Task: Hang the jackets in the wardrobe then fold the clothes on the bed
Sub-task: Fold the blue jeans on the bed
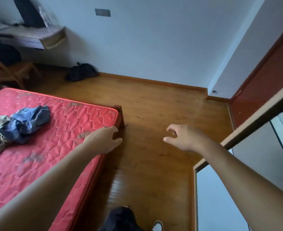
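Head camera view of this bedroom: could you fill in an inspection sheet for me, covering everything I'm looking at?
Surface: red quilted mattress, bare, with dark smudges.
Job's things: crumpled clothes pile, blue and olive, unfolded on the mattress; no jackets seen; mirrored sliding door at right, probably the wardrobe.
Clutter: dark bag on the wooden floor by the wall.
Hands: left hand over the mattress corner, right hand over the floor; both loosely curled, holding nothing.
Cables: nothing seen.
Surroundings: wall shelf with dark items on it, wooden chair below it, pale walls.
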Action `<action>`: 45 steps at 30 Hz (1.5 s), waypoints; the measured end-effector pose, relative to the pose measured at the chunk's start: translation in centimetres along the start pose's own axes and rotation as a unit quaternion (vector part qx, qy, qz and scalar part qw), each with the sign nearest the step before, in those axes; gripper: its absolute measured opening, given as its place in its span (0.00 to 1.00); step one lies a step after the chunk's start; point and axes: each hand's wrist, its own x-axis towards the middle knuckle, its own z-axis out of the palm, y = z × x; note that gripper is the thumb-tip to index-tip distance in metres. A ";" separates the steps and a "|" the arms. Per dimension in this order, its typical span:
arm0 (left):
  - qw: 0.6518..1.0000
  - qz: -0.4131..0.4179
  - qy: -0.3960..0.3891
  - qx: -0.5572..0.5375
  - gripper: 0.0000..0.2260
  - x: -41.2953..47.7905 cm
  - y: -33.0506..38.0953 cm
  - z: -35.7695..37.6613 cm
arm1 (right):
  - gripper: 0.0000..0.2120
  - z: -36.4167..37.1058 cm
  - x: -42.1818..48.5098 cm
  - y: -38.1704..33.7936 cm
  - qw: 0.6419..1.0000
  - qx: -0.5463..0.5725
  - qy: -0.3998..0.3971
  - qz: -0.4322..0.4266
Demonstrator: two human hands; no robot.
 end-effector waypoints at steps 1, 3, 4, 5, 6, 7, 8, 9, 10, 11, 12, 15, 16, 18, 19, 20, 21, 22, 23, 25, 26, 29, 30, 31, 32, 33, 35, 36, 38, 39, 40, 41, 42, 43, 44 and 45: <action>1.000 -0.012 0.002 -0.004 0.25 1.0 -0.4 -0.4 | 0.25 -0.7 1.9 -0.3 1.000 -0.009 -0.007 -0.010; 0.999 -0.036 0.001 -0.010 0.24 3.4 -1.5 -1.0 | 0.25 -1.9 5.7 -1.0 0.999 -0.028 -0.020 -0.029; 0.999 -0.047 0.000 -0.013 0.24 4.6 -2.0 -1.3 | 0.25 -2.5 7.6 -1.5 0.998 -0.037 -0.026 -0.039; 0.998 -0.056 -0.001 -0.018 0.24 6.0 -2.7 -1.5 | 0.25 -3.1 9.7 -1.9 0.997 -0.044 -0.032 -0.047; 0.998 -0.065 0.000 -0.022 0.24 7.5 -3.5 -1.8 | 0.25 -3.7 11.9 -2.4 0.997 -0.051 -0.036 -0.055; 0.997 -0.072 0.002 -0.025 0.24 9.1 -4.3 -2.3 | 0.25 -4.3 14.2 -3.0 0.996 -0.056 -0.038 -0.063; 0.997 -0.076 0.004 -0.027 0.24 10.3 -4.9 -2.7 | 0.25 -4.9 15.8 -3.5 0.995 -0.057 -0.039 -0.069; 0.996 -0.082 0.010 -0.033 0.24 11.9 -5.7 -3.3 | 0.25 -5.6 18.0 -4.2 0.995 -0.055 -0.041 -0.075; 0.995 -0.091 0.015 -0.040 0.24 13.8 -6.7 -4.1 | 0.25 -6.3 20.4 -4.9 0.995 -0.051 -0.042 -0.080; 0.994 -0.100 0.021 -0.046 0.24 15.8 -7.7 -4.9 | 0.25 -7.1 22.8 -5.7 0.994 -0.048 -0.041 -0.084; 0.992 -0.108 0.025 -0.052 0.24 17.7 -8.6 -5.9 | 0.25 -7.9 25.1 -6.5 0.994 -0.049 -0.039 -0.088; 0.991 -0.120 0.024 -0.056 0.23 22.8 -11.0 -8.9 | 0.25 -10.6 31.4 -9.2 0.992 -0.065 -0.042 -0.100; 0.990 -0.127 0.020 -0.055 0.23 24.3 -11.7 -9.9 | 0.25 -11.4 33.4 -10.1 0.991 -0.069 -0.043 -0.106; 0.989 -0.136 0.012 -0.050 0.23 27.3 -13.0 -11.7 | 0.25 -12.9 37.0 -11.8 0.990 -0.072 -0.042 -0.116; 0.989 -0.140 0.012 -0.053 0.23 28.8 -13.5 -12.6 | 0.25 -13.7 38.8 -12.6 0.989 -0.075 -0.041 -0.120; 0.988 -0.145 0.012 -0.058 0.24 30.2 -13.9 -13.3 | 0.25 -14.4 40.6 -13.2 0.988 -0.079 -0.041 -0.125; 0.987 -0.149 0.015 -0.065 0.24 31.7 -14.5 -14.0 | 0.25 -15.1 42.4 -13.7 0.987 -0.084 -0.044 -0.130; 0.985 -0.154 0.015 -0.070 0.23 33.1 -14.9 -14.5 | 0.25 -15.8 44.2 -14.0 0.986 -0.090 -0.048 -0.136; 0.985 -0.159 0.016 -0.073 0.23 34.5 -15.2 -15.0 | 0.25 -16.4 46.0 -14.3 0.984 -0.095 -0.051 -0.141; 0.982 -0.172 0.020 -0.081 0.23 37.4 -15.9 -15.8 | 0.25 -17.5 49.7 -14.7 0.982 -0.102 -0.057 -0.151; 0.980 -0.180 0.020 -0.085 0.23 38.9 -16.1 -16.3 | 0.25 -18.0 51.7 -14.8 0.980 -0.105 -0.061 -0.158; 0.974 -0.202 0.031 -0.101 0.22 43.8 -16.7 -17.3 | 0.25 -19.7 58.1 -15.0 0.974 -0.110 -0.066 -0.187; 0.971 -0.213 0.035 -0.104 0.22 45.5 -16.8 -17.7 | 0.25 -20.3 60.4 -15.0 0.971 -0.112 -0.071 -0.197; 0.968 -0.222 0.042 -0.106 0.21 47.4 -17.0 -18.0 | 0.25 -21.0 62.9 -15.0 0.968 -0.113 -0.077 -0.209; 0.965 -0.234 0.048 -0.109 0.21 49.2 -17.1 -18.5 | 0.25 -21.8 65.3 -15.1 0.964 -0.117 -0.080 -0.223; 0.960 -0.248 0.056 -0.115 0.21 51.0 -17.2 -18.8 | 0.25 -22.6 67.8 -15.1 0.960 -0.126 -0.081 -0.238; 0.949 -0.280 0.070 -0.129 0.23 54.5 -17.3 -19.7 | 0.24 -24.6 72.8 -15.5 0.947 -0.151 -0.080 -0.272; 0.941 -0.299 0.076 -0.139 0.23 56.0 -17.4 -20.2 | 0.24 -25.7 75.0 -15.7 0.941 -0.162 -0.085 -0.287; 0.929 -0.325 0.087 -0.155 0.27 58.4 -17.1 -21.1 | 0.25 -27.8 79.1 -16.3 0.929 -0.176 -0.098 -0.311; 0.923 -0.336 0.092 -0.164 0.29 59.5 -16.9 -21.5 | 0.25 -28.7 81.1 -16.8 0.922 -0.184 -0.104 -0.324; 0.914 -0.352 0.093 -0.178 0.29 60.3 -16.7 -22.1 | 0.25 -29.5 82.8 -17.4 0.915 -0.192 -0.108 -0.336; 0.905 -0.368 0.092 -0.191 0.26 61.0 -16.5 -22.6 | 0.26 -30.2 84.4 -18.3 0.908 -0.201 -0.114 -0.349; 0.897 -0.385 0.090 -0.200 0.23 61.7 -16.5 -23.2 | 0.26 -30.7 85.9 -19.3 0.901 -0.207 -0.121 -0.362; 0.889 -0.399 0.092 -0.206 0.22 62.3 -16.6 -23.7 | 0.26 -31.1 87.2 -20.3 0.893 -0.211 -0.128 -0.375; 0.881 -0.413 0.097 -0.210 0.21 62.8 -16.9 -24.1 | 0.25 -31.3 88.5 -21.4 0.886 -0.214 -0.134 -0.389; 0.871 -0.428 0.106 -0.216 0.21 63.3 -17.4 -24.4 | 0.25 -31.5 89.7 -22.6 0.877 -0.219 -0.141 -0.403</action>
